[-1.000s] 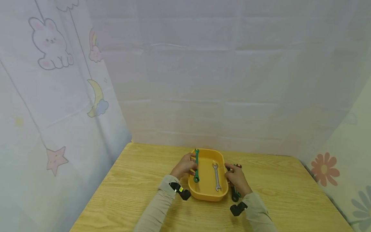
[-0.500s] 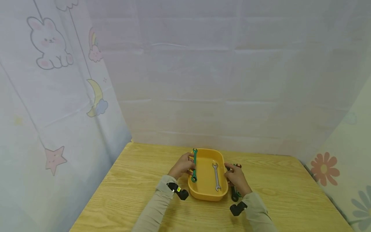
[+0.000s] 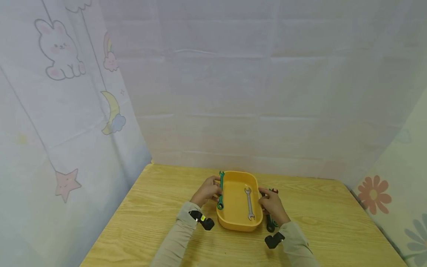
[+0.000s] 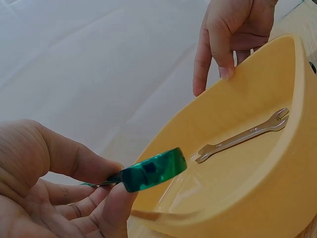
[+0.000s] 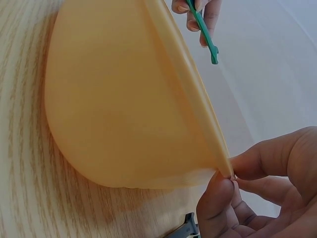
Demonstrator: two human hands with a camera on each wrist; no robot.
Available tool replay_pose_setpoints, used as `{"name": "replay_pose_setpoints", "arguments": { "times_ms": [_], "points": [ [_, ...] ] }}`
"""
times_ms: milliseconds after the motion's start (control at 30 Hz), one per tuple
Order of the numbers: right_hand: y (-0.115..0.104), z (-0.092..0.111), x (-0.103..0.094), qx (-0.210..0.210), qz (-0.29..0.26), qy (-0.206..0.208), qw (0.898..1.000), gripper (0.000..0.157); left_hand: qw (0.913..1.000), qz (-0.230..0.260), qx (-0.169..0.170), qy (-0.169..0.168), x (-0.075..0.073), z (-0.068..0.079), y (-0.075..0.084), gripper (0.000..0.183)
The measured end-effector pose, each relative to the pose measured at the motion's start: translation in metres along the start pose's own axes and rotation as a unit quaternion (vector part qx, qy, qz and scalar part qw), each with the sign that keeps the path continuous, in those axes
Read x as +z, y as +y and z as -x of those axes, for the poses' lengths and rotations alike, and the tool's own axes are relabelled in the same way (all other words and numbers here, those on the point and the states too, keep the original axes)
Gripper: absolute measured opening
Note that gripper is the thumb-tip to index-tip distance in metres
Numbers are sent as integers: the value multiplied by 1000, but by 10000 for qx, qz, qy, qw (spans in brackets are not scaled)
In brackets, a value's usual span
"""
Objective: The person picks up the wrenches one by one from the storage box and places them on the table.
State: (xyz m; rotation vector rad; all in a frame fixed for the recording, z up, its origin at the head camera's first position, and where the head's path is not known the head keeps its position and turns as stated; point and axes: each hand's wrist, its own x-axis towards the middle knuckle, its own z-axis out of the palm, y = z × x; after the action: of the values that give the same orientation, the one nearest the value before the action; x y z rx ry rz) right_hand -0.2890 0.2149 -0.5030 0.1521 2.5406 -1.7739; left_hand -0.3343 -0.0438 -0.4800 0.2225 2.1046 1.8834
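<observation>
My left hand point(image 3: 207, 192) pinches a green combination wrench point(image 4: 154, 169) between thumb and fingers. In the head view the wrench overlaps the left rim of a yellow plastic tub point(image 3: 237, 225), its ring end towards me. On the tub's floor, right of the middle, lies a silver double open-end wrench point(image 3: 249, 204). My right hand point(image 3: 272, 204) grips the tub's right rim; in the right wrist view, thumb and index finger point(image 5: 262, 158) meet on the rim edge.
Beside the tub on the right, partly under my right hand, lie several more wrenches, among them a black one point(image 3: 270, 224) and one with a red end point(image 3: 275, 191). All stands on a wooden table point(image 3: 160, 207), with a pale cloth point(image 3: 213, 111) hanging behind it.
My left hand has moved left with the green wrench, from over the tub's inside to its left rim. The right hand, the tub and the silver wrench have stayed put.
</observation>
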Motion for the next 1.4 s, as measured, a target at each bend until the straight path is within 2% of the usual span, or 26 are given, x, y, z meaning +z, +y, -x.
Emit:
{"name": "replay_pose_setpoints", "arguments": {
  "times_ms": [800,1400],
  "points": [
    [2,-1,0,-22,1,29,10000,57,9998,-221,5,-31,-16,9,-1,54],
    [1,-1,1,36,-2,91,10000,59,9998,-209,19,-36,-22,13,-6,61]
  ]
}}
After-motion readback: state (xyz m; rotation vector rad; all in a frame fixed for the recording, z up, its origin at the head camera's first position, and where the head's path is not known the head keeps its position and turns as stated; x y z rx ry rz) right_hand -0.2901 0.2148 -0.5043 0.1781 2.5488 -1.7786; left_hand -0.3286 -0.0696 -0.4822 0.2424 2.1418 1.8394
